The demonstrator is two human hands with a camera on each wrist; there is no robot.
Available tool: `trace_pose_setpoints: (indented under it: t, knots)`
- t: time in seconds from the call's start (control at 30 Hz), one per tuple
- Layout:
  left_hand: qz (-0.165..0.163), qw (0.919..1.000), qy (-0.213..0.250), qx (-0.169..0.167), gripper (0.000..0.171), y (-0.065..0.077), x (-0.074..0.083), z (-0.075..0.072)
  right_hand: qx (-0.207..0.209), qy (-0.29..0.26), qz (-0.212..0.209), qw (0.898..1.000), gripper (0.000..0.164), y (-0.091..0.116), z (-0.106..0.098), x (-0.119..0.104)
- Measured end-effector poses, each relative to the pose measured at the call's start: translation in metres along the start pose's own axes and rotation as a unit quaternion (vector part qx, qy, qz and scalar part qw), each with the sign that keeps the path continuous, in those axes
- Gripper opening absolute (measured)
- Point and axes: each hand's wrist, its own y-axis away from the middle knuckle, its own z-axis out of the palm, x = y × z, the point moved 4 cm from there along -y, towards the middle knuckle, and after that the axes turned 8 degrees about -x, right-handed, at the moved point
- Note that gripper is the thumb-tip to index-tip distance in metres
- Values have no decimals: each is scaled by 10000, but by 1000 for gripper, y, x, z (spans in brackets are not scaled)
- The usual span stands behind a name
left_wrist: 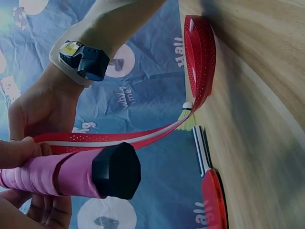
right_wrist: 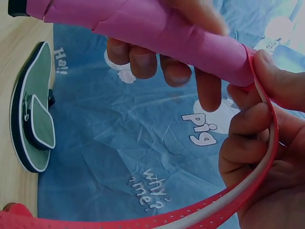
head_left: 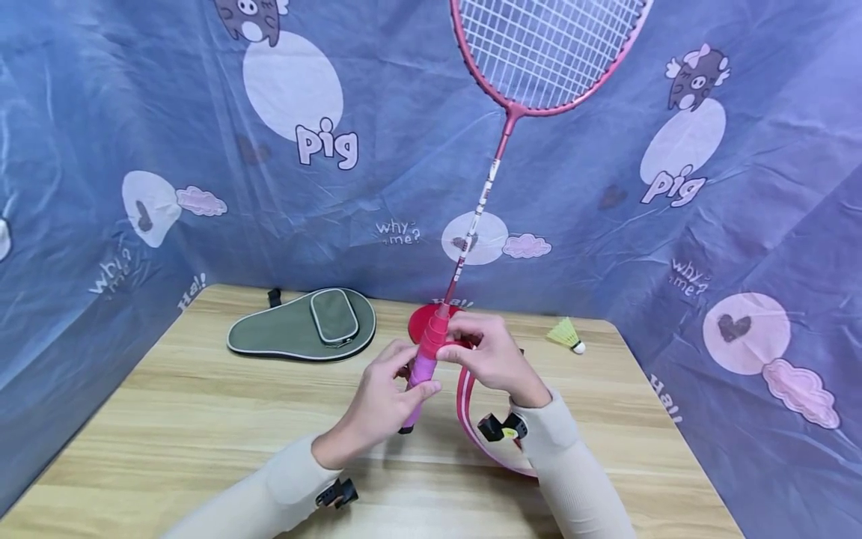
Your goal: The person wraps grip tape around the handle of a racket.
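Observation:
A badminton racket [head_left: 481, 202] leans up and to the right, its strung head cut off by the top of the head view. My left hand [head_left: 380, 393] grips its pink-wrapped handle [right_wrist: 143, 43] near the black butt cap [left_wrist: 119, 170]. Higher on the handle, where red wrap covers the pink, my right hand [head_left: 494, 355] pinches a perforated red grip tape [left_wrist: 133, 138]. The tape's pale stripe shows in both wrist views. From the right fingers the tape hangs in a long loop down to the table.
On the wooden table [head_left: 202, 434], a green zipped paddle case [head_left: 269, 333] lies at the back left. A red table tennis paddle [left_wrist: 213, 195] is behind the hands. A yellow shuttlecock [head_left: 566, 335] sits at the back right. Blue printed cloth [head_left: 390, 187] surrounds the table.

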Motion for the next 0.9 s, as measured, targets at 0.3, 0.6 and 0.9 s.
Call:
trace_pose_setpoints:
  t: [0.3, 0.6, 0.9]
  knots:
    - [-230, 9992, 75, 304, 41, -2, -3, -1, -18, 140, 124, 9998, 19, 1, 0, 3]
    - [-396, 9973, 497, 370, 36, 0, -7, 0, -99, 47, 613, 9981, 20, 0, 3, 1]
    - [-63, 9961, 866, 161, 31, 1, -8, 1, -231, -269, 272, 9990, 25, 2, 0, 0]
